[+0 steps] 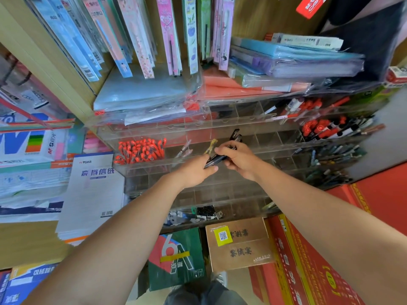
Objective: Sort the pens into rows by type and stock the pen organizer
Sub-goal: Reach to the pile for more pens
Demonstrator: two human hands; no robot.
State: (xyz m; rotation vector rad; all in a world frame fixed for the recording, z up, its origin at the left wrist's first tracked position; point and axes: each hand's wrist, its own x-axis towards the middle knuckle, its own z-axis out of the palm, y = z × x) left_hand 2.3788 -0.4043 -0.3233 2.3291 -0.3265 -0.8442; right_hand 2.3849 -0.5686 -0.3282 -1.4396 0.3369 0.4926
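A clear acrylic pen organizer [220, 190] with tiered rows of compartments stands on the shelf. My left hand [193, 170] and my right hand [237, 158] both grip a bundle of dark pens [220, 158] in front of its middle rows; the pens' black clips stick up past my right fingers. A compartment at the left holds red-capped pens [141, 149]. A lone clear pen [184, 148] and a yellowish pen [211, 145] lie in nearby cells. More red and black pens [323, 126] fill the right compartments.
Plastic-wrapped folders [143, 93] and coloured paper [242, 89] are stacked on top of the organizer. A pad of letter paper [92, 194] lies at the left. Cardboard boxes [240, 243] and red cartons [319, 260] sit on the floor below.
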